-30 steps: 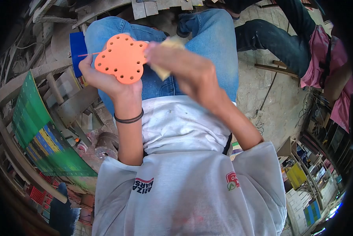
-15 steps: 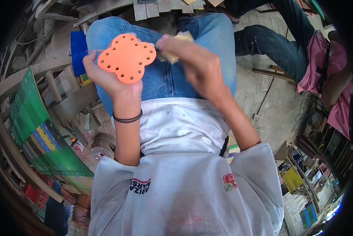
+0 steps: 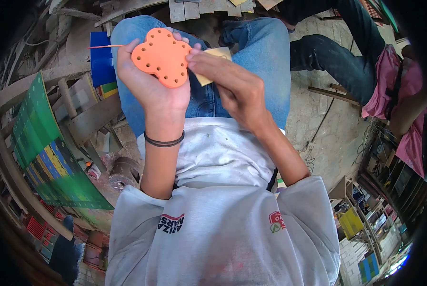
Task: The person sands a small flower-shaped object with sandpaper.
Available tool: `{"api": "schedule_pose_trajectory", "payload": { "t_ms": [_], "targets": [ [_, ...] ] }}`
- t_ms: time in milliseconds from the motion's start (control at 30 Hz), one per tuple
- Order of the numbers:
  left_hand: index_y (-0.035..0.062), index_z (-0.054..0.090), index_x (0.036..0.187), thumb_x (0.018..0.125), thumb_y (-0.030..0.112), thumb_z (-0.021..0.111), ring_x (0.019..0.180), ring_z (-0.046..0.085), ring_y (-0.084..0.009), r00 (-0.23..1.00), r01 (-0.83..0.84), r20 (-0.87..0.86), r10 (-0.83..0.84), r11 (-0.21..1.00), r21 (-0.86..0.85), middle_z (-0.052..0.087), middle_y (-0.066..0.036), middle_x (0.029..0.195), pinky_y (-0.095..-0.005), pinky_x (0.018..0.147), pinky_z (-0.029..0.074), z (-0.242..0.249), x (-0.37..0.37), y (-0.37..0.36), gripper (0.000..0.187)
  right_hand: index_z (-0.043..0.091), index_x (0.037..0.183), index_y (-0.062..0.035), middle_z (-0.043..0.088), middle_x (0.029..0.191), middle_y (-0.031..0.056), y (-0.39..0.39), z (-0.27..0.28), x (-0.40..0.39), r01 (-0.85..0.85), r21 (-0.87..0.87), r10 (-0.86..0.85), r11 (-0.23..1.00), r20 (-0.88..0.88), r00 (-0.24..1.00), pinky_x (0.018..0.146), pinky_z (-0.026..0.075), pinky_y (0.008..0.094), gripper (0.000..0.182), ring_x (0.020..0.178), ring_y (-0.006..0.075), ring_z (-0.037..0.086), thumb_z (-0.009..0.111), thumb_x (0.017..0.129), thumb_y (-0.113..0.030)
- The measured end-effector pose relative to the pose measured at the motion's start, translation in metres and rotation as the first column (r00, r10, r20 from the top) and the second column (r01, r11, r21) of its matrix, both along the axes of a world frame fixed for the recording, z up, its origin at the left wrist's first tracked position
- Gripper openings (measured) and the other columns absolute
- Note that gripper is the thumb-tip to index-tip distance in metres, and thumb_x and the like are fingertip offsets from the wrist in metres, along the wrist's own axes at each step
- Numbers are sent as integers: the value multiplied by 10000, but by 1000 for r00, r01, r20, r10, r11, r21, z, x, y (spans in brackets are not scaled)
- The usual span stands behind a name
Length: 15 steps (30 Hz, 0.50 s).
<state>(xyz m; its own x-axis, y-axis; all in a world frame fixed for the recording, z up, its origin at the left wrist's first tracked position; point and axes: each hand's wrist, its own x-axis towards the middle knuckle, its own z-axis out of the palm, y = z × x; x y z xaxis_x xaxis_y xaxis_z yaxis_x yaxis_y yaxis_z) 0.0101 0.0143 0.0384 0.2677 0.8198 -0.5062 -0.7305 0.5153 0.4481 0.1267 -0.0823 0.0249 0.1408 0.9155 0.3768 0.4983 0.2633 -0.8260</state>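
My left hand (image 3: 154, 90) is wrapped from below around a flat orange flower-shaped board (image 3: 162, 59) with rounded lobes and several holes along its edge. A thin reddish-orange strip (image 3: 104, 46) sticks out leftward beside my left thumb; its inner end is hidden. My right hand (image 3: 237, 86) pinches a folded yellowish sheet (image 3: 220, 53) that looks like sandpaper. The right fingertips are at the board's right edge, and the sheet lies just right of it. Both hands are above my lap.
A blue object (image 3: 101, 58) stands left of my knee. Further left, a green patterned panel (image 3: 37, 128) leans by curved wooden rails. Wooden planks (image 3: 189, 10) lie ahead. To the right, another person's dark-trousered leg (image 3: 332, 66) extends over the concrete floor (image 3: 318, 114).
The board and my left hand have shifted right and slightly up, with the board turned a little. My right hand, blurred before, now has its fingers against the board's edge.
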Motion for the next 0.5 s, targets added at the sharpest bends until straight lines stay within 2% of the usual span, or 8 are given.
{"api": "schedule_pose_trajectory", "payload": {
  "t_ms": [33, 167, 233, 267, 333, 367, 433, 500],
  "targets": [
    [-67, 512, 988, 834, 378, 416, 915, 514, -322, 993, 55, 103, -55, 998, 4, 532, -196, 942, -501, 911, 443, -1, -1, 0, 481, 687, 1104, 8, 685, 1152, 155, -1, 2, -4, -34, 33, 35, 999, -39, 999, 990, 492, 365, 465, 1138, 295, 639, 526, 706, 189],
    [-46, 486, 931, 811, 352, 422, 867, 487, -298, 994, 72, 80, -79, 994, 81, 508, -175, 903, -486, 832, 439, -2, 0, 2, 421, 678, 1109, 27, 682, 1148, 175, -2, -1, -8, -67, 93, 77, 993, -108, 991, 989, 487, 374, 458, 1132, 298, 642, 525, 706, 179],
    [-46, 485, 921, 793, 328, 417, 845, 482, -285, 996, 23, 85, -33, 994, 107, 510, -175, 904, -453, 751, 421, -3, 3, 2, 401, 667, 1122, 21, 673, 1161, 174, 0, -3, -5, -63, 57, 68, 996, -91, 994, 989, 492, 387, 473, 1135, 312, 635, 535, 691, 165],
    [-46, 485, 921, 793, 328, 417, 845, 482, -285, 996, 23, 84, -33, 994, 107, 510, -175, 904, -453, 751, 421, -3, 3, 3, 401, 655, 1135, 14, 665, 1175, 172, 0, -3, -4, -57, 25, 59, 998, -78, 995, 989, 497, 399, 491, 1139, 326, 629, 546, 676, 151],
    [-43, 488, 913, 790, 325, 420, 806, 472, -273, 999, 7, -34, -4, 997, 71, 506, -169, 883, -434, 713, 417, 0, 3, 7, 394, 654, 1138, 14, 666, 1170, 172, -2, 4, -11, -101, 84, 109, 991, -101, 989, 985, 500, 397, 491, 1131, 325, 633, 545, 679, 149],
    [-43, 488, 913, 790, 325, 420, 806, 472, -273, 999, 5, -37, -3, 998, 69, 506, -169, 883, -434, 713, 417, 3, 4, 5, 394, 652, 1142, 15, 668, 1165, 172, -4, 7, -14, -141, 136, 158, 981, -123, 980, 981, 503, 395, 491, 1123, 323, 636, 544, 682, 147],
    [-31, 490, 908, 790, 312, 435, 773, 469, -260, 988, -55, -138, 69, 993, 100, 506, -162, 876, -416, 685, 419, 11, 10, 2, 368, 655, 1135, 16, 673, 1155, 159, -2, 3, -9, -150, 102, 160, 983, -99, 982, 973, 510, 395, 489, 1114, 321, 641, 541, 678, 149],
    [-23, 492, 908, 795, 304, 441, 767, 471, -252, 991, -59, -111, 70, 993, 99, 509, -157, 876, -404, 676, 419, 4, 10, 1, 350, 662, 1124, 17, 678, 1130, 166, 4, -5, -7, -30, 20, 32, 999, -120, 992, 969, 512, 399, 483, 1109, 327, 643, 535, 679, 158]
  ]
}}
